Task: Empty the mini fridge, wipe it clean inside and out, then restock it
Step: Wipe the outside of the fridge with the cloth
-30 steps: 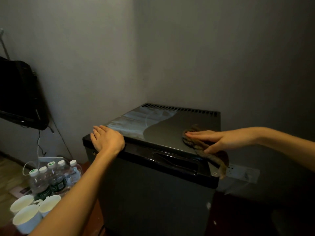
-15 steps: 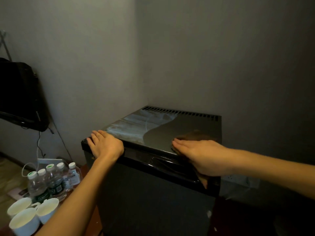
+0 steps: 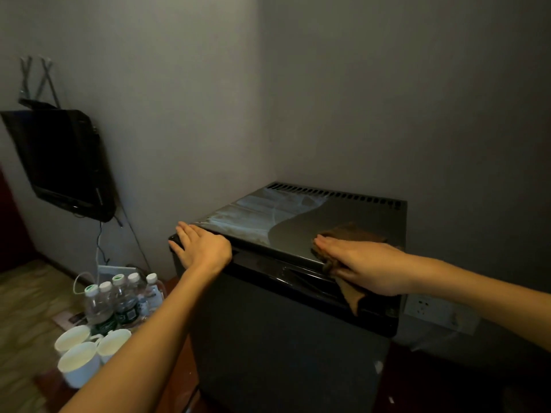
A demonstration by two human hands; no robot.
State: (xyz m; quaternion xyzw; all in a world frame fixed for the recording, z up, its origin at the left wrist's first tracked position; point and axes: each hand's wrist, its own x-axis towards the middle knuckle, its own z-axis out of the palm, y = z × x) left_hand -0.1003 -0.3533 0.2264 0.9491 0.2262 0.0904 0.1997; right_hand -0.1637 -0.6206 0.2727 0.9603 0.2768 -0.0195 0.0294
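- The mini fridge (image 3: 283,347) is being seen standing in the corner of the room, against the far and right walls, with its door closed.
- The left hand (image 3: 204,248) is being laid flat on the near left corner of the fridge top (image 3: 343,216). The fingers are being kept straight and close together, and nothing is being gripped.
- The right hand (image 3: 369,263) is being pressed flat on a brown cloth (image 3: 357,232). The fingers are being held extended and together, pointing left, and are not being curled round the cloth.
- The cloth is being held against the near right part of the fridge top. One corner of it is being left hanging over the front edge, down onto the glossy upper strip of the door.
- A pale, streaked film is being observed on the far left part of the fridge top. The right part is being seen as darker and uniform, with a curved boundary between the two.
- A row of vent slots (image 3: 337,194) is being noted along the far edge of the top.
- Five water bottles (image 3: 119,299) with white caps are being seen upright in a cluster on a low surface left of the fridge; what that surface is cannot be told.
- Three white cups (image 3: 79,365) are being seen grouped just nearer than the bottles.
- A dark television (image 3: 65,162) is being seen mounted on the left wall, tilted.
- A white wall socket (image 3: 426,307) is being seen on the right wall, just beside the fridge.
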